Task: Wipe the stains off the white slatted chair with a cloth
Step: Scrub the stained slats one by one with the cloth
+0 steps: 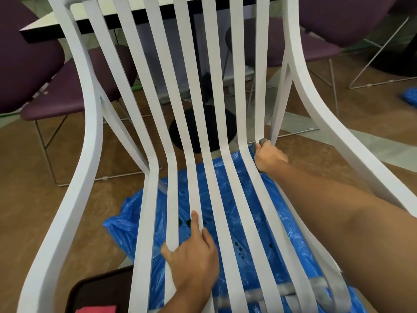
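Note:
The white slatted chair (90, 123) fills the view, its long slats running from the top down to the seat. My left hand (194, 254) lies on the seat slats near the front, index finger stretched along one slat, thumb spread to the left. My right hand (268, 157) reaches far back to the bend of the rightmost slat and grips a small grey cloth (262, 141), pressing it against that slat. Most of the cloth is hidden inside the fist.
A blue plastic sheet (126, 220) covers the floor under the chair, with dark drops on it. Purple chairs (27, 64) and a table (52, 21) stand behind. A dark tray (99, 290) with a pink cloth (97, 310) sits at the lower left.

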A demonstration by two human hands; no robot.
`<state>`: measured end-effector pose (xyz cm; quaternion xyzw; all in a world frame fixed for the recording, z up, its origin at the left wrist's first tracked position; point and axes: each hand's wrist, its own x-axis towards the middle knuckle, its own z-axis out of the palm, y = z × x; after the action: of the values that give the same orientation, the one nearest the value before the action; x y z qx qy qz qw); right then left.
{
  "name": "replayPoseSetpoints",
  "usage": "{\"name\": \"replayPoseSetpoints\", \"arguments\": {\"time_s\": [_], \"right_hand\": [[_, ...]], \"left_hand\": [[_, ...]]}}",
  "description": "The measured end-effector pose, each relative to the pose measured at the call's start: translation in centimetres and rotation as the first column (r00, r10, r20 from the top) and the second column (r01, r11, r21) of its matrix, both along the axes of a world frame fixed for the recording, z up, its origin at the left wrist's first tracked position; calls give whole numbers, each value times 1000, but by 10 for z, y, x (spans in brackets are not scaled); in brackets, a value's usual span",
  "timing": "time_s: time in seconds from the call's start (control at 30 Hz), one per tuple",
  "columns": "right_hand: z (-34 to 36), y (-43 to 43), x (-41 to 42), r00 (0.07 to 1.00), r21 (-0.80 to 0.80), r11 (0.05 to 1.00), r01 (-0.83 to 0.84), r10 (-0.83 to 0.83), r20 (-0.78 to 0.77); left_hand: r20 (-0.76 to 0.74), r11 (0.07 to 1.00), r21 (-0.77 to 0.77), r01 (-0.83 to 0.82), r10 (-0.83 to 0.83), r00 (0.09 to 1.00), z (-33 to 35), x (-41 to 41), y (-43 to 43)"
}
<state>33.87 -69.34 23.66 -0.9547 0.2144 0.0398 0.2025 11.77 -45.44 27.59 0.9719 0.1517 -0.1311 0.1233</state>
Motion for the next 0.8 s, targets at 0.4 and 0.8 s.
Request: {"name": "replayPoseSetpoints", "arguments": {"time_s": [0.4, 0.8], "right_hand": [[-10, 3, -11, 992, -88, 989, 123, -122, 11], [-3, 4, -16, 1000, -15, 1000, 11, -10, 29]], "left_hand": [[5, 1000, -9, -1, 1, 1000, -3, 0, 2], [47, 1000, -1, 7, -7, 999, -11, -1, 5]]}}
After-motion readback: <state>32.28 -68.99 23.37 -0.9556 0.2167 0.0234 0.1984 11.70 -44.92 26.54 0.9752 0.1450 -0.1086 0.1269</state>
